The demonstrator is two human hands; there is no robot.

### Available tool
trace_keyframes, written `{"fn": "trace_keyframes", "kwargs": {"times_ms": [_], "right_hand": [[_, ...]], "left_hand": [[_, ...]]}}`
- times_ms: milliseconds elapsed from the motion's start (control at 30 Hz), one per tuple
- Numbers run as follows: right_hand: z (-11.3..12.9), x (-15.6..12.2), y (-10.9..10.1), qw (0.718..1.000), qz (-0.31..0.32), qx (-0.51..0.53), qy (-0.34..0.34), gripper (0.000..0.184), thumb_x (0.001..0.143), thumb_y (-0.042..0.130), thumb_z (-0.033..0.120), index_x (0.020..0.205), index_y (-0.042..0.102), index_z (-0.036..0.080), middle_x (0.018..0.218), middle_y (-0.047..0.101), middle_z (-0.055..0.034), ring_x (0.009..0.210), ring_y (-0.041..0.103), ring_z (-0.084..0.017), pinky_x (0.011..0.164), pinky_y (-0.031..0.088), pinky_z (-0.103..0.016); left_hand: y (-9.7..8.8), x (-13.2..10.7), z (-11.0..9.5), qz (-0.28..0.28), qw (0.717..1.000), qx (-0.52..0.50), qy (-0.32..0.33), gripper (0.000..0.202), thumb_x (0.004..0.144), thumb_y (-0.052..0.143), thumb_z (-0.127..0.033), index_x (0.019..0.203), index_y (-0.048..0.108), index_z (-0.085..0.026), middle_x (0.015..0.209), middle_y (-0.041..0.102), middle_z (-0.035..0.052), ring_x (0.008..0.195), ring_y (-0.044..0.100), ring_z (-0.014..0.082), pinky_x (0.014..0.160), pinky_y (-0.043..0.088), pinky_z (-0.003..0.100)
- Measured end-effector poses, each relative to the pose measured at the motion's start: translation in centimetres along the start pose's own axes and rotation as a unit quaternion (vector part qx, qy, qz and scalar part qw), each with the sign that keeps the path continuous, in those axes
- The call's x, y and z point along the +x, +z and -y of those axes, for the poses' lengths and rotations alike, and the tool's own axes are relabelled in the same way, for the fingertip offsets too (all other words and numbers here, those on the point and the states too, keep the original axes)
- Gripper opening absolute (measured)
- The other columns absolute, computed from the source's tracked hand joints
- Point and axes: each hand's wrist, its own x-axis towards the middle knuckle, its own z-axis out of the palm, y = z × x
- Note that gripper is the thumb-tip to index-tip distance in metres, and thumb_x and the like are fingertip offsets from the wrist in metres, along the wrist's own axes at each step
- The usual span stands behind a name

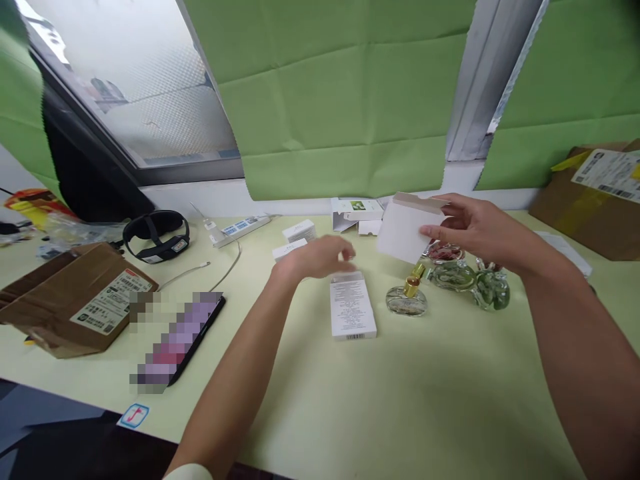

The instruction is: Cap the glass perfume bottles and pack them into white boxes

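Observation:
My right hand (475,230) grips a small white carton (407,227) with an open top flap, held above the pale table (400,400). My left hand (315,257) hovers over the top end of a white printed box (351,308) lying flat; its fingers are curled and motion-blurred, and I cannot see anything in them. Just right of that box stands a round glass perfume bottle with a gold cap (407,297). More glass bottles (470,280) cluster under my right wrist.
Small white boxes (299,233) and an opened box (357,213) lie at the back by the window ledge. A phone (183,337), a brown parcel (75,300) and a black eye mask (156,235) sit at left. Another cardboard carton (595,200) stands at far right.

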Motion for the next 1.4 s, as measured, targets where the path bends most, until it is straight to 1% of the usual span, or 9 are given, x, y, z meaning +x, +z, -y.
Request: {"fn": "trace_keyframes", "kwargs": {"times_ms": [100,200,267,400,533,733,1000,1167,1400], "right_hand": [[-0.1,0.1,0.0,0.996,-0.076,-0.017,0.039,0.049,0.068,0.082,0.049,0.109,0.065,0.028,0.109,0.071,-0.0091,0.081,0.069,-0.028,0.053,0.055,-0.036],[-0.3,0.4,0.3,0.995,-0.088,0.023,0.043,0.046,0.069,0.08,0.053,0.105,0.068,0.027,0.1,0.071,-0.0077,0.079,0.066,-0.025,0.054,0.053,-0.035],[-0.4,0.6,0.6,0.993,-0.096,0.054,0.031,0.042,0.073,0.078,0.053,0.103,0.069,0.026,0.098,0.071,-0.0063,0.078,0.065,-0.022,0.058,0.053,-0.035],[-0.2,0.8,0.8,0.981,-0.138,0.13,-0.041,0.039,0.077,0.076,0.049,0.106,0.07,0.022,0.1,0.071,-0.0053,0.081,0.063,-0.017,0.072,0.053,-0.032],[0.2,0.9,1.2,0.958,-0.159,0.21,-0.109,0.036,0.077,0.078,0.044,0.104,0.069,0.022,0.098,0.071,-0.0031,0.084,0.064,-0.016,0.078,0.055,-0.03],[0.3,1.1,2.1,0.957,-0.094,0.233,-0.141,0.034,0.08,0.076,0.043,0.106,0.066,0.024,0.107,0.071,-0.0035,0.091,0.067,-0.019,0.078,0.06,-0.035],[-0.4,1.1,1.8,0.978,-0.031,0.144,-0.15,0.041,0.077,0.075,0.051,0.111,0.063,0.033,0.114,0.07,-0.0022,0.097,0.067,-0.027,0.066,0.063,-0.039],[-1.2,1.3,1.4,0.978,-0.016,0.141,-0.15,0.04,0.081,0.072,0.048,0.117,0.058,0.036,0.106,0.071,-0.0004,0.088,0.068,-0.023,0.057,0.062,-0.035],[-1.0,1.1,2.4,0.974,0.023,0.156,-0.162,0.046,0.087,0.063,0.054,0.125,0.046,0.036,0.105,0.068,-0.0028,0.091,0.069,-0.023,0.064,0.062,-0.038]], "left_hand": [[0.5,0.8,1.6,0.159,0.983,0.063,-0.06,0.043,0.072,0.071,-0.052,0.105,0.07,-0.025,0.113,0.069,0.0062,0.092,0.064,0.0261,0.071,0.047,0.033],[1.0,1.5,2.2,0.209,0.974,0.073,-0.049,0.036,0.07,0.071,-0.054,0.089,0.072,-0.023,0.099,0.069,0.0064,0.088,0.062,0.0273,0.072,0.045,0.034],[1.1,1.6,2.2,0.168,0.983,0.067,-0.029,0.036,0.072,0.07,-0.054,0.09,0.072,-0.023,0.104,0.064,0.0075,0.097,0.06,0.0287,0.077,0.045,0.035],[1.0,1.3,1.5,-0.034,0.998,0.036,0.049,0.028,0.079,0.068,-0.047,0.096,0.07,-0.025,0.121,0.047,0.0081,0.119,0.047,0.0289,0.091,0.045,0.038],[1.4,1.5,0.6,-0.14,0.986,-0.001,0.092,0.018,0.089,0.059,-0.038,0.095,0.067,-0.023,0.137,0.037,0.006,0.098,0.057,0.02,0.085,0.048,0.037],[2.6,2.7,0.6,-0.159,0.982,-0.005,0.102,0.014,0.09,0.059,-0.029,0.102,0.063,-0.024,0.111,0.061,0.0043,0.092,0.06,0.0213,0.076,0.05,0.035],[3.2,3.6,0.9,-0.139,0.971,-0.101,0.166,0.029,0.088,0.061,-0.024,0.117,0.061,-0.024,0.12,0.063,0.0042,0.105,0.061,0.0213,0.088,0.053,0.036],[3.1,3.4,1.2,-0.117,0.965,-0.199,0.127,0.054,0.082,0.069,-0.024,0.133,0.05,-0.026,0.131,0.061,0.0074,0.107,0.064,0.0226,0.088,0.055,0.037],[2.9,3.2,0.9,-0.083,0.95,-0.273,0.13,0.051,0.082,0.071,-0.028,0.129,0.052,-0.023,0.131,0.062,0.0098,0.113,0.065,0.0253,0.087,0.057,0.038]]}}
